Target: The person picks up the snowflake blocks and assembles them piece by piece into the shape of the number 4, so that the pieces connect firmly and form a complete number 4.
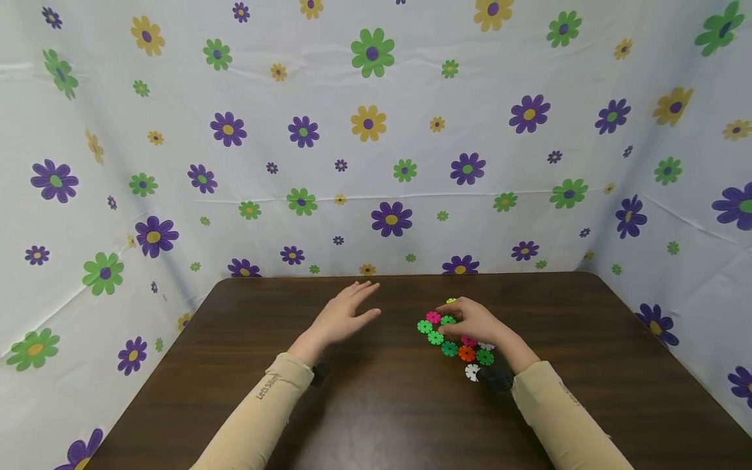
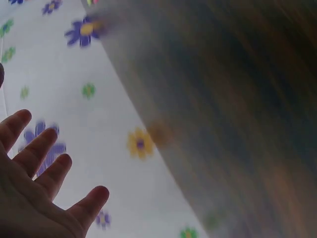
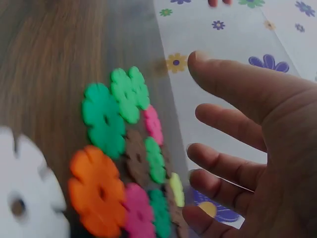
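Note:
My left hand [image 1: 337, 320] is held over the left-middle part of the table, fingers spread and holding nothing. In the left wrist view its fingers [image 2: 37, 151] point up and away from anything. Several notched flower-shaped plastic discs lie together right of centre: an orange disc [image 1: 467, 353], a white disc [image 1: 472, 373], a dark green disc [image 1: 449, 348], a pink disc [image 1: 433, 317] and others. Above this cluster is my right hand [image 1: 478, 321], with thumb and fingers apart and nothing between them. It hides some discs in the head view; brown discs [image 3: 136, 156] show in the right wrist view.
The dark wooden table [image 1: 376, 405] has rounded far corners. A white cloth [image 1: 329, 98] printed with purple, green and yellow flowers stands behind it and along both sides. A dark wrist device [image 1: 496, 378] sits by the right cuff, near the white disc.

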The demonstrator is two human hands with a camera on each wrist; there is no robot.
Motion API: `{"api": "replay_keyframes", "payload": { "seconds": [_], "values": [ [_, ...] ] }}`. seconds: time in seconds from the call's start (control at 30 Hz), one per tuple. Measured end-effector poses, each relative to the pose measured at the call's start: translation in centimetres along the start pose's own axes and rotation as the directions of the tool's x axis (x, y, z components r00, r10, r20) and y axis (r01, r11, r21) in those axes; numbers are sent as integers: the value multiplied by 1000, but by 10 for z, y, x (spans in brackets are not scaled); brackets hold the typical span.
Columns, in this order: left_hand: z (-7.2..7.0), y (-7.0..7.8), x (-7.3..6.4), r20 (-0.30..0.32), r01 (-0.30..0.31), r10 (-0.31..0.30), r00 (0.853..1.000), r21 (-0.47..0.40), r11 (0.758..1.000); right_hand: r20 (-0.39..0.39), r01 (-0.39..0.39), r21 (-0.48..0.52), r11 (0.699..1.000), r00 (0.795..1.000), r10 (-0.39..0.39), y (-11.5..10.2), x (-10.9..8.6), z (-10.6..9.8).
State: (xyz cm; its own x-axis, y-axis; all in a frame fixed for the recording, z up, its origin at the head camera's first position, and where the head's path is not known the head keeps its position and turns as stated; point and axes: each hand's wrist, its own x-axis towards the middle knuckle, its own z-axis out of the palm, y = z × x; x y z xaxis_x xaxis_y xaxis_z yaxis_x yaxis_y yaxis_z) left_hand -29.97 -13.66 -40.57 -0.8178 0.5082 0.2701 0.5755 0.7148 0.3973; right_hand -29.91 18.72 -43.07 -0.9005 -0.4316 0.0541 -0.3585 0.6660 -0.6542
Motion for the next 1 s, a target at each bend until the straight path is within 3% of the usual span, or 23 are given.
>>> {"api": "replay_keyframes", "payload": {
  "seconds": [0.2,0.4,0.53,0.77,1.0],
  "values": [
    [33,18,21,82,1,9,997,-113,994,-16,-63,44,997,998,64,7,10,17],
    [56,31,39,177,97,-62,982,-199,975,-26,-126,96,987,991,129,15,8,28],
    [65,36,48,187,143,-104,977,-210,967,-41,-135,121,983,989,141,16,7,31],
    [79,42,59,212,225,-177,961,-227,947,-15,-84,127,988,996,86,19,6,33],
    [87,49,67,204,253,-216,955,-180,951,-31,-24,121,992,999,28,22,5,32]
  ]
}}
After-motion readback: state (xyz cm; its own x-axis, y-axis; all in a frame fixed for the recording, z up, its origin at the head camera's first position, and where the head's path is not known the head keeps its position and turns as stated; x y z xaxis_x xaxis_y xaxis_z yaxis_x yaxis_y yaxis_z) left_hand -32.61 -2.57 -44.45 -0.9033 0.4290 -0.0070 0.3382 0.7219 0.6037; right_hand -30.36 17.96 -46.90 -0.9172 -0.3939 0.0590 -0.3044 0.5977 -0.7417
